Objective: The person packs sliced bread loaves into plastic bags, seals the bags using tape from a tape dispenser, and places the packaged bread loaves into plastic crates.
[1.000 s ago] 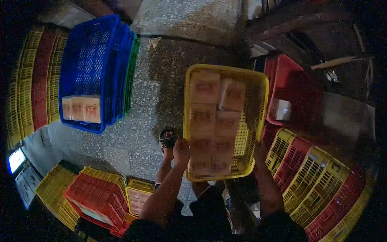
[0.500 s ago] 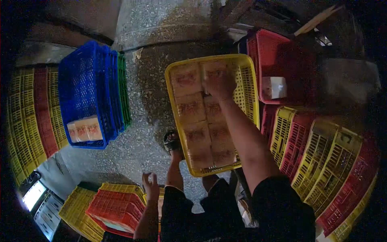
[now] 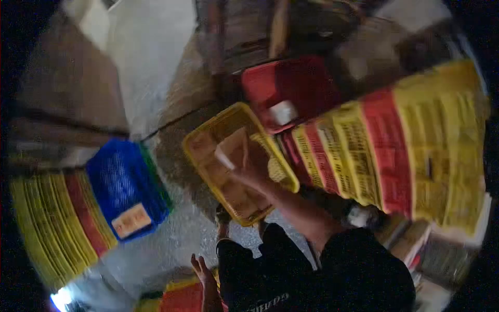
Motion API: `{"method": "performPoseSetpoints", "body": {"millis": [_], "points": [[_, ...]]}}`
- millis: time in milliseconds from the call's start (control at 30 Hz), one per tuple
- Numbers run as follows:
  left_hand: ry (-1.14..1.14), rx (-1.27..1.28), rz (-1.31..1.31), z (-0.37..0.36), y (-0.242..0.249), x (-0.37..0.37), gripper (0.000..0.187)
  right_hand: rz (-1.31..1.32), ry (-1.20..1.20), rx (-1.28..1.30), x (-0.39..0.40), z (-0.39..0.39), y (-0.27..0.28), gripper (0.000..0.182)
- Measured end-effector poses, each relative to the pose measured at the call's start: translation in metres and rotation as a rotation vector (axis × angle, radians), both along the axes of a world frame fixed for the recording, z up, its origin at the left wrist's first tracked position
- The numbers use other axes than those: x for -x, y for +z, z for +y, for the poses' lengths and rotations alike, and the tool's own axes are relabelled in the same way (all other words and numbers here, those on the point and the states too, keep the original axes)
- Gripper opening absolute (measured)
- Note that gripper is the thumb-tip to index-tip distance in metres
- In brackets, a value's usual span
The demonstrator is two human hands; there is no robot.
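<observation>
My right hand grips a light-brown printed pack, which is raised and tilted above a yellow plastic crate. Motion blur hides the exact placing of the fingers. Similar packs lie side by side in the crate, and bare lattice shows along its right side. Low in the view, my left hand hangs apart from the crate with its fingers spread and nothing in them.
Stacked blue crates on the left hold a few packs. A red bin with a whitish pack stands beyond the yellow crate. Yellow and red crates line the right; more crates stand at the bottom.
The view has turned and shifted, so the crates appear rotated. My right hand has lifted a pack out of the yellow crate's rows. The left hand's fingers are now more stretched.
</observation>
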State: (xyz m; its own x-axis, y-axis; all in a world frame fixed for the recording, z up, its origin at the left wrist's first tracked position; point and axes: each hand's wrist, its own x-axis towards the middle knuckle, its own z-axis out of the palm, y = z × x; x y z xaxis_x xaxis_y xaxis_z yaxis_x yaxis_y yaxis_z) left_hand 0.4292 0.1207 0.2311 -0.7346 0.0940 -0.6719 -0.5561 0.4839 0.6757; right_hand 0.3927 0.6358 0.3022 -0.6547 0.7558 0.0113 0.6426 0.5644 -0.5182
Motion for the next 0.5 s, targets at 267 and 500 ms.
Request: {"method": "performPoseSetpoints", "body": {"millis": [267, 500], "points": [[-0.687, -0.893, -1.024, 0.281, 0.158, 0.048, 0.071, -0.092, -0.542, 0.288, -0.185, -0.173, 0.301, 0.122], [-1.482, -0.628, -0.870, 0.317, 0.146, -0.023, 0.067, -0.207, -1.191, 0.123, -0.410, -0.292, 0.394, 0.138]]}}
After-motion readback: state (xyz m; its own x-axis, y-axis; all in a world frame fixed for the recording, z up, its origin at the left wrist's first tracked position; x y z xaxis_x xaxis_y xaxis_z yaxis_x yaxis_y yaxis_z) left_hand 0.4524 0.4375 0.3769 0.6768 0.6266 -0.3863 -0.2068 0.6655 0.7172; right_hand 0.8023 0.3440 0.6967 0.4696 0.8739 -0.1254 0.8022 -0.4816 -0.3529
